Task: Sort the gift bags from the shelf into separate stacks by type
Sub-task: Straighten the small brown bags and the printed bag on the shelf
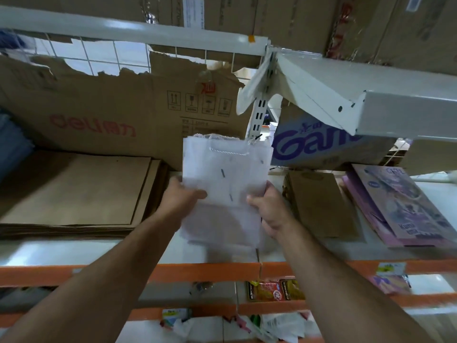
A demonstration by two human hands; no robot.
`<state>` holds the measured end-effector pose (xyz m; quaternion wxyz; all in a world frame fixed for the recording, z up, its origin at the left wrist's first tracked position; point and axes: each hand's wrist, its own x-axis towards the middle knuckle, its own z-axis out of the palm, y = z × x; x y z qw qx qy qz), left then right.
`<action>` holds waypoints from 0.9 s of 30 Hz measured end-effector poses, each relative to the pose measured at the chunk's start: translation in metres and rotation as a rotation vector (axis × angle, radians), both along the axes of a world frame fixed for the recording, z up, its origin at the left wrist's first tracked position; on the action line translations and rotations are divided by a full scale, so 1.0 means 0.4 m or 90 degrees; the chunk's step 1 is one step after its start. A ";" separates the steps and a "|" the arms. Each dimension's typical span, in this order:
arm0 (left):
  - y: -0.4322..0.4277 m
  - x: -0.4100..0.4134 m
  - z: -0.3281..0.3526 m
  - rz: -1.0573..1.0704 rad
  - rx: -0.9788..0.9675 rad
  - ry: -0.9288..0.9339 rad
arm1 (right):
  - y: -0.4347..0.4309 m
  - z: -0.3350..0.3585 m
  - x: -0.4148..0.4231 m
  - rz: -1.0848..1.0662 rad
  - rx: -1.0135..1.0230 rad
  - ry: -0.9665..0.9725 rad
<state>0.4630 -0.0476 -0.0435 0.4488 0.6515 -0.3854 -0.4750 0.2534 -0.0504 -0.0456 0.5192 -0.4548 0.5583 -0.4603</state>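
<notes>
We're mid-sort: left hand [181,195] and right hand [269,206] both grip the white gift bags [222,167]. Next they probably go down beside the big brown stack [74,189].

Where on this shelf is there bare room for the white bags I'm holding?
Bare shelf shows between the large brown bags and small brown bags, beneath the white bags, and along the front edge. The right is crowded with purple bags.
</notes>
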 end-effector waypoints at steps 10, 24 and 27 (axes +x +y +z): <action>0.072 -0.093 -0.027 -0.040 -0.157 -0.105 | 0.027 -0.007 -0.091 0.028 -0.095 0.072; 0.043 -0.129 -0.065 -0.023 -0.105 -0.181 | 0.008 -0.059 -0.134 -0.034 -0.030 0.211; 0.013 -0.139 -0.061 -0.027 -0.017 -0.169 | -0.008 -0.066 -0.141 -0.051 0.032 0.180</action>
